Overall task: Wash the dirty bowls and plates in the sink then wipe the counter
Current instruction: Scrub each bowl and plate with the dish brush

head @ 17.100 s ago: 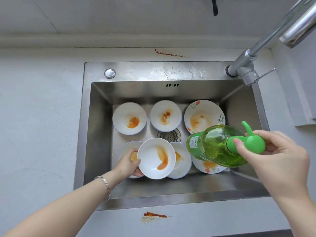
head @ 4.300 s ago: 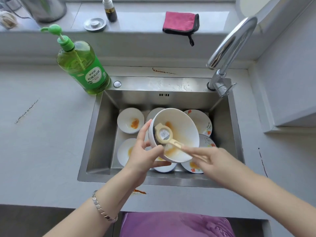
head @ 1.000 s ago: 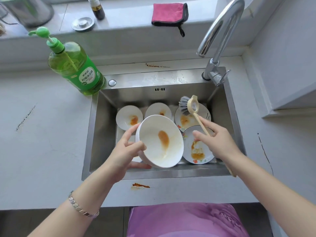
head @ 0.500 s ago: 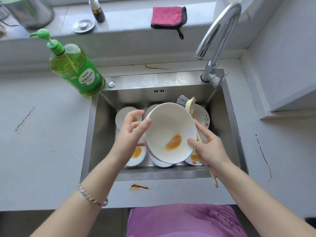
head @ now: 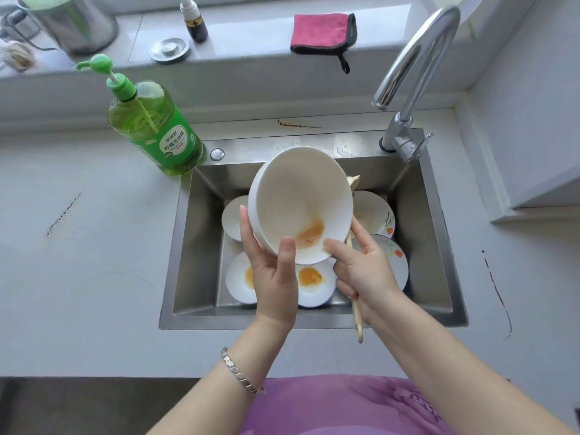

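Lighting: bright, soft daylight from the far side. Glare: streaks on the curved chrome tap (head: 417, 58). Shadows: faint, inside the steel sink (head: 201, 246). Edges: wide-angle bowing. Focus: slightly soft throughout.

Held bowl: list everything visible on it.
The white bowl is deep, round and glossy, ceramic by its look. It is held above the sink, tilted so its mouth faces the camera. An orange smear sits low inside near the rim; faint streaks show above it. The left hand grips its lower left rim, thumb inside; the right hand, also holding the dish brush, pinches the lower right rim.
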